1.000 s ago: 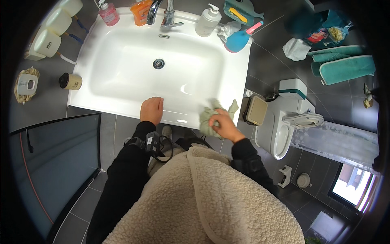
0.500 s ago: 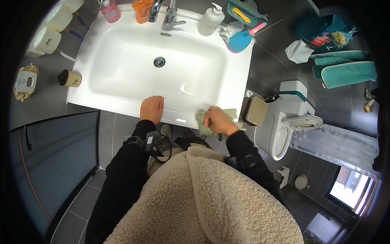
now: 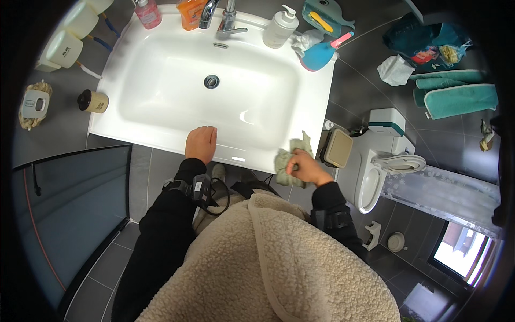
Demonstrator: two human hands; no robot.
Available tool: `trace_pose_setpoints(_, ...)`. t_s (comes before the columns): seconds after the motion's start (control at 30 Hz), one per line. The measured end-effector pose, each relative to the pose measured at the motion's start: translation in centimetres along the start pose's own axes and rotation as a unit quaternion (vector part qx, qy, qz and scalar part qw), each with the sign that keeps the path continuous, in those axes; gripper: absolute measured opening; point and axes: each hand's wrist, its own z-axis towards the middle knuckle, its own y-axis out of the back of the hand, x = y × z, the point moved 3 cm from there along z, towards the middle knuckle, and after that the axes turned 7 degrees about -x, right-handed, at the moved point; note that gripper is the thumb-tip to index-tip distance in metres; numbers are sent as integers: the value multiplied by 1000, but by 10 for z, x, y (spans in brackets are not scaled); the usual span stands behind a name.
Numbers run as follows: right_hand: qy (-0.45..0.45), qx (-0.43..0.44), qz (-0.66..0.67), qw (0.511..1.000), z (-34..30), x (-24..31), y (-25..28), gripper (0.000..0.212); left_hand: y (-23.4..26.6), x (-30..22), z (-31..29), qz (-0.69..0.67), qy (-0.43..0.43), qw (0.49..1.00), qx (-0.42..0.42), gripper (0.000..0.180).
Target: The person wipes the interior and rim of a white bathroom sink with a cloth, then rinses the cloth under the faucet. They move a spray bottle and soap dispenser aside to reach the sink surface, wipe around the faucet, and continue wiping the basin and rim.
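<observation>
A white sink (image 3: pixel 257 146) with a silver tap (image 3: pixel 227 21) lies in front of me. At its front right corner, my right hand (image 3: pixel 307 167) is closed around a crumpled grey-green cloth (image 3: pixel 283 162), which rests over the rim. The cloth's far end sticks up along the right side of the sink. My left hand (image 3: pixel 201 145) rests on the front rim, left of the middle, its fingers curled down over the edge; whether anything is under them is hidden.
Along the back rim stand a pink bottle (image 3: pixel 148 14), an orange pack (image 3: pixel 191 15) and a clear pump bottle (image 3: pixel 280 29). A blue dustpan-shaped scraper (image 3: pixel 317 56) lies at the back right. On the left rim stands a brown cup (image 3: pixel 95 102). Right are a bin (image 3: pixel 338 148) and toilet (image 3: pixel 369 188).
My right hand has moved right and slightly toward me along the front rim, taking the cloth to the corner. My left hand has stayed in place.
</observation>
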Motion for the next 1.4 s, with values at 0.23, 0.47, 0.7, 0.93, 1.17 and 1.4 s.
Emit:
trace_pose_setpoints(0.23, -67, 31, -91, 993, -8, -11, 18, 17, -2, 0, -2, 16, -9, 1000, 3, 20)
trace_pose_setpoints(0.47, 55, 58, -220, 972, 49, 63, -32, 18, -3, 3, -3, 18, 4, 1000, 11, 19)
trace_pose_setpoints(0.7, 160, 33, -110, 980, 75, 108, -60, 18, -3, 4, -3, 14, 7, 1000, 8, 19)
trace_pose_setpoints(0.93, 64, -94, -22, 993, -6, 35, -28, 25, -4, 4, -5, 6, 9, 1000, 10, 20)
trace_pose_setpoints(1.17, -49, -141, -93, 984, -45, -11, 16, 23, -3, 4, -3, 5, -1, 1000, 5, 19)
trace_pose_setpoints(1.4, 51, -53, -106, 992, 1, 29, -4, 21, -1, 2, -3, 2, 23, 999, 24, 17)
